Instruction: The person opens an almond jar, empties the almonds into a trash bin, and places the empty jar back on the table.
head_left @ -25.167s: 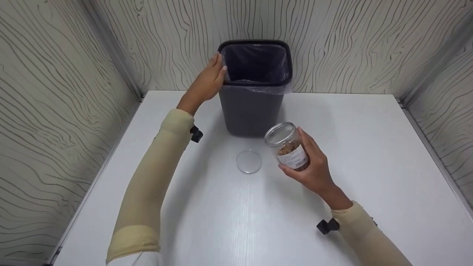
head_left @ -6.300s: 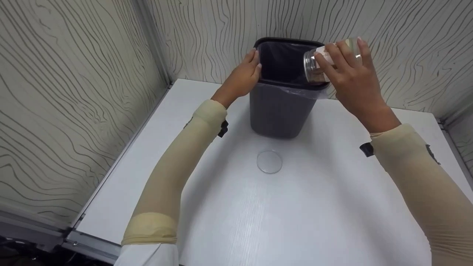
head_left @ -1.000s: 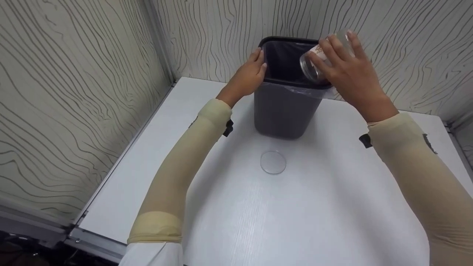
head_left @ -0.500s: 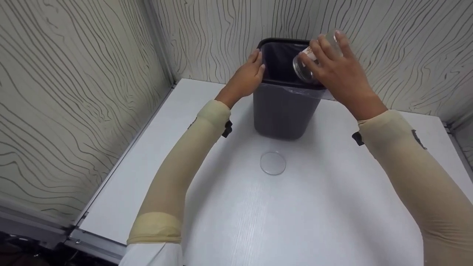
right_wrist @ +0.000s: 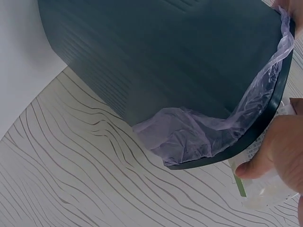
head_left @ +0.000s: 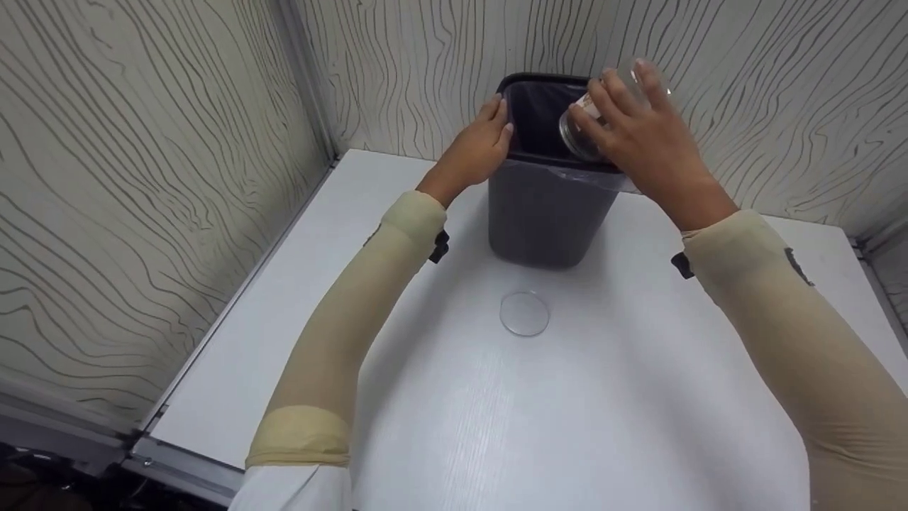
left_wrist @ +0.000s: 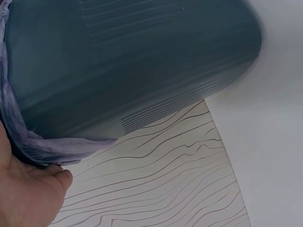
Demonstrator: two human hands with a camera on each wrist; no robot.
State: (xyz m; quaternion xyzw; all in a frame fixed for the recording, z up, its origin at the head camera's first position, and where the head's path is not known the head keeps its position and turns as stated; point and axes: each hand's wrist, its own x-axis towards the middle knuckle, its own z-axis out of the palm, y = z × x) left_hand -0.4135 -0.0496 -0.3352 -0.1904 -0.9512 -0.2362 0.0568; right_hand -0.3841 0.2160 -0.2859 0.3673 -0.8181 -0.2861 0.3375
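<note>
At the back of the table stands a dark grey trash bin (head_left: 546,216) with a black rim and a clear liner (right_wrist: 182,132) folded over its edge. My left hand (head_left: 477,145) grips the bin's left rim; the left wrist view catches its curled fingers (left_wrist: 52,177) there. With fingers and thumb wrapped round it, my right hand (head_left: 649,145) holds a clear jar (right_wrist: 267,189) with a label. The jar is tipped, its mouth pointing down into the bin beside the right rim. Its contents are mostly hidden by my fingers. A clear round lid (head_left: 525,314) lies flat in front of the bin.
The white table (head_left: 454,426) spreads out around the bin and lid. Panels with a wood-grain line pattern (head_left: 425,64) rise behind it and on the left. A metal frame edge (head_left: 188,477) runs along the front left corner.
Long before, the right hand held the jar, with brown bits inside, over the table. Since then it moved to the bin; over the last second the jar shifted left. The left hand stays put.
</note>
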